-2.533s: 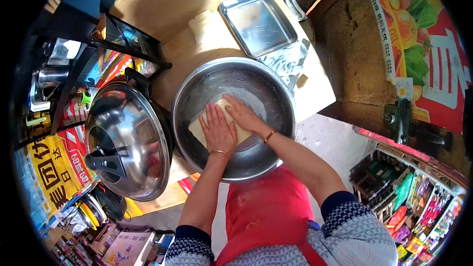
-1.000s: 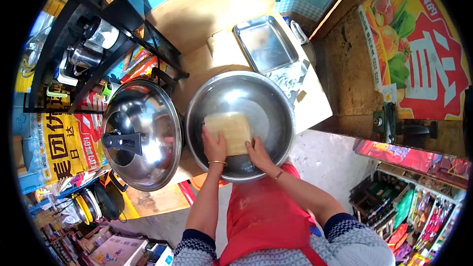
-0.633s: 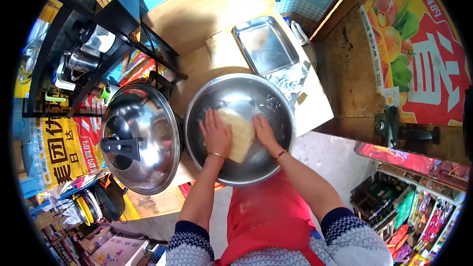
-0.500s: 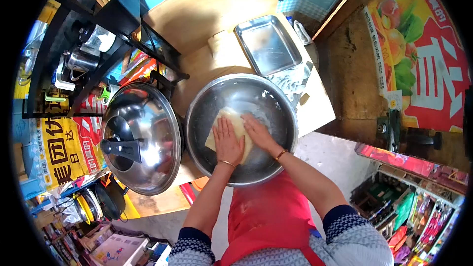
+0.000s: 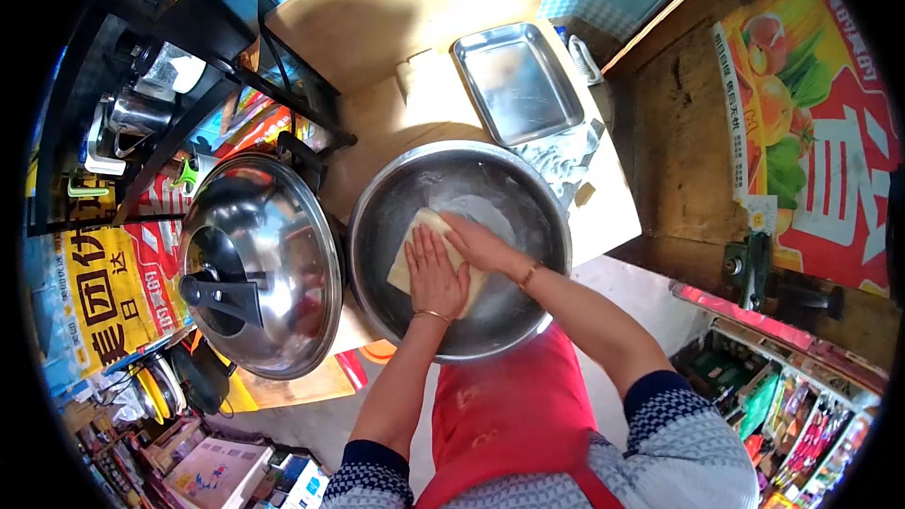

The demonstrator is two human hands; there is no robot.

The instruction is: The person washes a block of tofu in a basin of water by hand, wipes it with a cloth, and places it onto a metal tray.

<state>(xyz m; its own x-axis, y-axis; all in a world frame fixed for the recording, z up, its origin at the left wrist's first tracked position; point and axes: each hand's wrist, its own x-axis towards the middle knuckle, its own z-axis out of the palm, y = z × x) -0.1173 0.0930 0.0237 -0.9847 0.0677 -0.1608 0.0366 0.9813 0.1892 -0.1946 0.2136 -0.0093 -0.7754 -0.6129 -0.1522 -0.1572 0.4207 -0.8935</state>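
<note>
A pale, flattened piece of dough (image 5: 402,273) lies in a wide steel bowl (image 5: 514,325) in front of me. My left hand (image 5: 436,273) rests flat on the dough with its fingers stretched out. Against the dough's upper right part lies my right hand (image 5: 481,243), its fingers extended and partly overlapping the dough. Neither hand is wrapped around anything. White flour dusts the bowl's inner wall beyond my hands. Parts of the dough are hidden under both palms.
A large domed steel lid (image 5: 292,273) with a black handle stands left of the bowl. Behind the bowl, a rectangular metal tray (image 5: 518,85) sits on the wooden table (image 5: 368,123). A black rack (image 5: 203,28) holding kitchen items rises at the upper left.
My right hand has moved left and slightly up, farther over the dough. My left hand stays pressed on it. The whole view has shifted slightly.
</note>
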